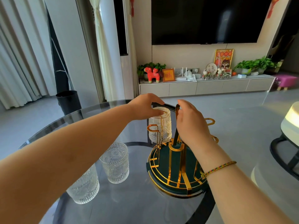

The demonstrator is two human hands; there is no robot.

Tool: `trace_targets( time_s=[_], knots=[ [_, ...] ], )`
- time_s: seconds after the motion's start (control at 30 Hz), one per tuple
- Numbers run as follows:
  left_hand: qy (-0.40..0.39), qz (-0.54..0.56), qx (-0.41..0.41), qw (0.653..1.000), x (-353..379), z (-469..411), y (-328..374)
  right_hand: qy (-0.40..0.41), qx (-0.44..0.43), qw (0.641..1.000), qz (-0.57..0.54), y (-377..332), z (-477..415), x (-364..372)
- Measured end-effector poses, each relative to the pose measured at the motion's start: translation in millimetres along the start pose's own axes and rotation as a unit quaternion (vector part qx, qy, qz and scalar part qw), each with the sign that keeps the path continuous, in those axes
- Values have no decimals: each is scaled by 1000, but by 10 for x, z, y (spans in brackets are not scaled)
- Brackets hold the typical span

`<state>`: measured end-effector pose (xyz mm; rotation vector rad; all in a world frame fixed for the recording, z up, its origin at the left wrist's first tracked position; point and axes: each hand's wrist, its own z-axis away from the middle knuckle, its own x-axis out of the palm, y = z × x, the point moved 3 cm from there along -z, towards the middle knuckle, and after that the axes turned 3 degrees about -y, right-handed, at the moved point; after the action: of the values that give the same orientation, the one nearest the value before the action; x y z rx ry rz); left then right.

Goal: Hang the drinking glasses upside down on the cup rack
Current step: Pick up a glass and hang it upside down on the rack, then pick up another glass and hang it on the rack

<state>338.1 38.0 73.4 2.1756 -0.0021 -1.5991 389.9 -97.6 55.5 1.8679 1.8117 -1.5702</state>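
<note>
Left hand (145, 105) grip: fingers curled loosely over the upturned base of an inverted glass (160, 125), fingertips resting on its top edge, not wrapped round the wall; a light pinch from above at most, and whether it bears any weight cannot be told. Right hand (190, 122) grip: closed round the upper part of the central handle (177, 109) of the cup rack (174, 168), thumb side toward the glass, steadying the rack. Head view only. Taking the cup rack as landmark: it stands on the glass table (113, 201), a dark green round base with gold bars and gold looped prongs rising from it. Inverted glass sits over a prong on the rack's far-left side, mouth down, close to the base; just in front of it an empty gold prong (153, 128). Two more glasses stand upright on the table to the left of the rack, one near (115, 162) it, the other (84, 186) further left and partly hidden under the left forearm. Judged risks: the ribbed glass is held only at its top, so releasing before it is seated on the prong could let it tilt and knock the neighbouring prong or the handle; a tug on the handle could shift the light rack across the smooth table; the left forearm passes right over the upright glasses and, drawn back low, could sweep them over.
</note>
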Motion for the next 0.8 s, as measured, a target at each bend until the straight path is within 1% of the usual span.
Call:
trace_targets(
  time_s=[0.1, 0.2, 0.33, 0.43, 0.53, 0.6, 0.67, 0.73, 0.8],
  knots=[
    [26, -14, 25, 999, -95, 283, 67, -2, -5, 1000, 22, 3, 34, 0],
    [45, 1, 51, 998, -180, 675, 129, -3, -6, 998, 57, 9, 85, -14],
    [67, 30, 43, 996, -296, 1293, 132, -23, 11, 997, 68, 14, 173, -20],
    [101, 63, 7, 993, -362, 1782, 42, -51, 37, 992, 107, 35, 237, -50],
    [161, 94, -41, 982, -393, 2250, -136, -65, 72, 983, 158, 125, 351, -115],
    [195, 107, -76, 972, -363, 2529, -278, -87, 97, 969, 208, 198, 469, -133],
    [212, 120, -111, 964, -295, 2749, -415, -104, 104, 955, 258, 247, 587, -112],
    [223, 121, -142, 957, -216, 2916, -544, -86, 100, 957, 260, 231, 657, -83],
    [236, 118, -171, 949, -135, 3050, -655, -30, 89, 973, 209, 149, 716, -48]
  ],
)
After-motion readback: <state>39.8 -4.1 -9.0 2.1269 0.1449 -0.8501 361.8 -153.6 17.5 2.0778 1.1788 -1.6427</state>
